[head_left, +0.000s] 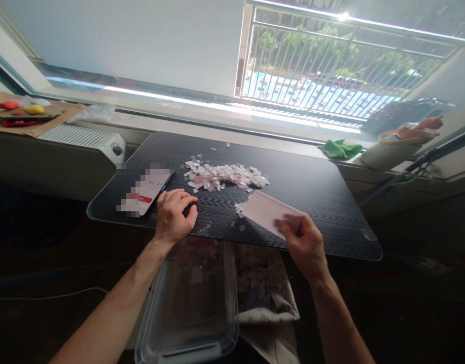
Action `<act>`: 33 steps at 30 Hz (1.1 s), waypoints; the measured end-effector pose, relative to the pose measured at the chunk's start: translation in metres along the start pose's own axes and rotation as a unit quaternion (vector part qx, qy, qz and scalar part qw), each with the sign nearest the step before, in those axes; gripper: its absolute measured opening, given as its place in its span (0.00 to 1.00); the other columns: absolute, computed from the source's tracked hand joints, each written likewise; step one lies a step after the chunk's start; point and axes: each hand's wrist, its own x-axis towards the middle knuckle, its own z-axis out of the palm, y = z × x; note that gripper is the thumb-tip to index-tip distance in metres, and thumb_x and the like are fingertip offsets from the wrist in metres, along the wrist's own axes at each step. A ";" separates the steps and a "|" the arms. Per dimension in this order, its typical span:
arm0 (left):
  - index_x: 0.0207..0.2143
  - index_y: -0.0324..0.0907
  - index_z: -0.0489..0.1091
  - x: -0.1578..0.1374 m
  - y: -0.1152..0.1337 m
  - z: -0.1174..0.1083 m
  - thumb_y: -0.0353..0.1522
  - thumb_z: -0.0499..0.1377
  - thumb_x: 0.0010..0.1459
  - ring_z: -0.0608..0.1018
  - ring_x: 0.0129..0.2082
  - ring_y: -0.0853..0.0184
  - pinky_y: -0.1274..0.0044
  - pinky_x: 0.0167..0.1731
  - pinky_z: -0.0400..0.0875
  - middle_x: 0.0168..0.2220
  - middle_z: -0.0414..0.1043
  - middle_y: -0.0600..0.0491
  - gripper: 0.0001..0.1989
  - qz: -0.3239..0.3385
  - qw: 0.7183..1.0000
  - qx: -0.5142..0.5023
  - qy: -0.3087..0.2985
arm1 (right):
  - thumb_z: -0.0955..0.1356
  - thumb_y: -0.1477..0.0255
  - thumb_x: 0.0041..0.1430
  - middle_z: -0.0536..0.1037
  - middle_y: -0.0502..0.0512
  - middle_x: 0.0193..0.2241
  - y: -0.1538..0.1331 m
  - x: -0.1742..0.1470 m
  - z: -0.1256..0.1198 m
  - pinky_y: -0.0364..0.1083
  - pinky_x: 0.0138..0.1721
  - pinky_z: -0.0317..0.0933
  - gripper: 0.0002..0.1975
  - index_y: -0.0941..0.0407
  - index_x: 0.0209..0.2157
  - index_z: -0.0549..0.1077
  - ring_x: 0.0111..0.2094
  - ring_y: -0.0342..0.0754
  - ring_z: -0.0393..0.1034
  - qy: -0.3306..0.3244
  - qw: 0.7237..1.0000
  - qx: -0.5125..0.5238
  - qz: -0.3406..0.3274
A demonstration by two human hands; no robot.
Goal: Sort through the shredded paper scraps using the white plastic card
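Note:
My right hand [306, 246] grips a flat, pale pink rectangular card [269, 212] by its near right corner, thumb on top. The card's far left edge meets a few small paper scraps [239, 207] on the dark table. My left hand [175, 215] rests at the table's front edge with nothing in it, its fingers loosely bent and the thumb apart. Just left of it lies a phone [151, 189], partly pixelated, with a timer on its screen. Beyond both hands spreads a heap of small white and pinkish paper pieces [224, 176].
Below the front edge of the black table [304, 177] stands a clear plastic bin [234, 303]. Beside it is a fabric bag [270, 316] with scraps inside. A green cloth [340, 149] and a white container [382, 151] sit on the sill, and a radiator [80, 136] is at left.

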 end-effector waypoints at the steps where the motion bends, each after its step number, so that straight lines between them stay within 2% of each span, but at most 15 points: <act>1: 0.35 0.43 0.75 0.000 0.000 0.000 0.32 0.55 0.58 0.75 0.50 0.55 0.58 0.57 0.60 0.37 0.77 0.49 0.09 0.003 1.000 0.002 0.003 | 0.71 0.57 0.55 0.78 0.52 0.29 -0.001 -0.001 0.001 0.46 0.32 0.66 0.15 0.54 0.36 0.72 0.29 0.48 0.72 -0.010 1.000 0.000 0.001; 3: 0.35 0.43 0.75 -0.001 0.002 0.000 0.31 0.55 0.58 0.75 0.49 0.55 0.58 0.57 0.60 0.37 0.77 0.49 0.09 0.007 1.000 0.004 0.006 | 0.71 0.57 0.54 0.79 0.51 0.28 -0.006 -0.006 0.004 0.45 0.31 0.65 0.15 0.54 0.35 0.73 0.28 0.48 0.71 -0.022 1.000 -0.003 0.006; 8: 0.37 0.43 0.74 -0.004 0.002 0.001 0.30 0.53 0.59 0.75 0.50 0.56 0.57 0.58 0.58 0.38 0.76 0.49 0.09 0.025 0.999 0.031 0.015 | 0.71 0.56 0.52 0.79 0.51 0.28 -0.012 -0.019 0.006 0.44 0.33 0.66 0.16 0.53 0.34 0.74 0.29 0.49 0.73 0.045 0.997 0.031 0.051; 13: 0.37 0.43 0.74 -0.004 -0.001 0.003 0.30 0.53 0.60 0.75 0.49 0.55 0.56 0.57 0.59 0.38 0.76 0.49 0.09 0.028 0.999 0.030 0.019 | 0.72 0.53 0.49 0.79 0.51 0.26 -0.005 -0.028 0.001 0.45 0.32 0.66 0.19 0.53 0.35 0.74 0.28 0.50 0.73 0.097 0.991 0.014 0.092; 17: 0.37 0.43 0.74 -0.004 -0.001 0.003 0.30 0.53 0.60 0.75 0.49 0.54 0.55 0.57 0.59 0.38 0.76 0.48 0.09 0.030 0.999 0.029 0.021 | 0.71 0.53 0.51 0.77 0.51 0.25 -0.004 -0.045 0.015 0.44 0.28 0.65 0.19 0.54 0.33 0.74 0.26 0.49 0.71 0.079 0.990 0.060 0.103; 22: 0.36 0.43 0.74 -0.003 -0.001 0.004 0.30 0.54 0.59 0.75 0.49 0.54 0.55 0.56 0.60 0.38 0.77 0.48 0.09 0.023 0.999 0.029 0.019 | 0.71 0.53 0.52 0.77 0.51 0.25 -0.010 -0.053 0.037 0.44 0.29 0.65 0.19 0.55 0.34 0.74 0.27 0.48 0.70 0.014 0.990 0.113 0.084; 25: 0.36 0.43 0.74 -0.003 -0.002 0.004 0.30 0.54 0.58 0.75 0.49 0.55 0.56 0.57 0.59 0.38 0.77 0.49 0.09 0.016 0.999 0.028 0.019 | 0.71 0.53 0.51 0.78 0.52 0.26 -0.002 -0.038 0.033 0.45 0.30 0.66 0.20 0.56 0.36 0.74 0.28 0.49 0.71 0.006 0.992 0.096 0.076; 29: 0.36 0.44 0.75 -0.003 -0.001 0.005 0.30 0.54 0.58 0.75 0.49 0.54 0.56 0.57 0.59 0.38 0.77 0.49 0.09 0.009 0.999 0.026 0.018 | 0.71 0.53 0.51 0.78 0.52 0.28 0.010 -0.019 0.024 0.47 0.32 0.66 0.20 0.55 0.38 0.74 0.28 0.49 0.71 0.045 0.995 0.056 0.072; 33: 0.36 0.43 0.75 -0.003 0.001 0.004 0.30 0.54 0.58 0.75 0.49 0.55 0.56 0.57 0.59 0.38 0.77 0.48 0.10 0.008 1.000 0.018 0.018 | 0.71 0.53 0.52 0.77 0.52 0.26 0.011 -0.025 0.032 0.46 0.29 0.64 0.20 0.56 0.36 0.73 0.27 0.49 0.70 0.004 0.995 0.066 0.074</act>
